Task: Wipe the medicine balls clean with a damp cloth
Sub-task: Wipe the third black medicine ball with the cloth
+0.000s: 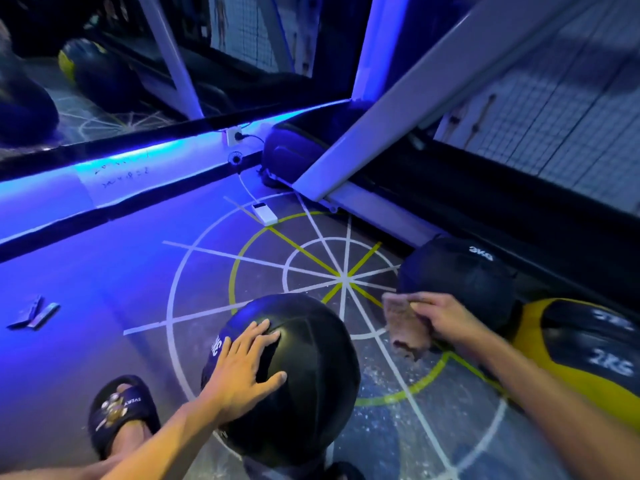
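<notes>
Low in the frame, my left hand (247,368) lies flat, fingers spread, on the black ball (304,382) at bottom centre. A sandal (119,410) sits at lower left. To the right, my right hand (446,318) grips the cloth (405,327), held off the floor before a 3KG ball (460,275). A yellow-black 2KG ball (585,355) lies at the right edge. Farther up, a white power bank (265,213) lies on the floor (104,271).

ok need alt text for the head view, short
A person's left hand rests flat on a black medicine ball on a gym floor while the right hand grips a brown cloth. Two more balls, black and yellow-black, lie to the right.
</notes>
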`<state>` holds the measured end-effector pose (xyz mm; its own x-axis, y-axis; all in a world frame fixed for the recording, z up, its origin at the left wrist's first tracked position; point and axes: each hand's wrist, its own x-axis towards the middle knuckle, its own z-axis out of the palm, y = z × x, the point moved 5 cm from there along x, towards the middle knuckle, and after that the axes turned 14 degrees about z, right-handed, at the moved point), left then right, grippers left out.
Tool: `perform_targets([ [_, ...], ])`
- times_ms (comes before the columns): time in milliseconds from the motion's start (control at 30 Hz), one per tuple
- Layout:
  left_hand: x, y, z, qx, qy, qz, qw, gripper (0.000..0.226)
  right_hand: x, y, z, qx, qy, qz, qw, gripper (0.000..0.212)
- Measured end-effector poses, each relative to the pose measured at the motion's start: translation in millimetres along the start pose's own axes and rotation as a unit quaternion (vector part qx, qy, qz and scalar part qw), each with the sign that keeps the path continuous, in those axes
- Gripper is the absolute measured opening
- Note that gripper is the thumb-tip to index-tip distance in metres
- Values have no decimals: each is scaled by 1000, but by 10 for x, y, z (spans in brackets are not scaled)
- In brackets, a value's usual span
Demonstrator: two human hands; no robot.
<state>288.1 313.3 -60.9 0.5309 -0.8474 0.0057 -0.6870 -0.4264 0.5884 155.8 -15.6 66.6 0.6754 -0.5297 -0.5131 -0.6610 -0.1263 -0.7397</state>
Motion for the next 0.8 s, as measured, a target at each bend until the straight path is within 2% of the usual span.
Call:
perform_targets([
  [67,-124,123,-16,6,-36,-5,999,91,-362,-276,-320,-20,31,-21,999,30],
  [200,-437,389,-15,44,-91,-4,995,80,-921,-555,-617,-64,114,-49,990,31],
  [267,-623,497,14,66,-100,3,993,77,-1148,-513,-461,-74,150,-56,984,31],
  [367,-956,535,161,84,-82,-7,993,70,-1293,-57,45,-52,118,-20,991,32],
  [433,-1160,529,232,96,-37,7,995,62,-1272,417,385,-48,90,12,995,34],
  [533,-1219,554,77,96,133,67,984,47,-1236,1048,749,-18,101,69,992,36],
  [600,-1108,496,-62,77,187,38,979,58,-1234,1354,951,32,127,92,987,33],
  [700,-967,313,-5,38,117,-62,990,112,-1210,1690,1217,161,154,129,966,31],
  [733,-987,277,56,18,108,-78,991,121,-1201,1791,1296,190,160,146,958,31],
  [800,-1025,280,118,-13,139,-86,986,118,-1166,1906,1438,246,156,170,942,31],
])
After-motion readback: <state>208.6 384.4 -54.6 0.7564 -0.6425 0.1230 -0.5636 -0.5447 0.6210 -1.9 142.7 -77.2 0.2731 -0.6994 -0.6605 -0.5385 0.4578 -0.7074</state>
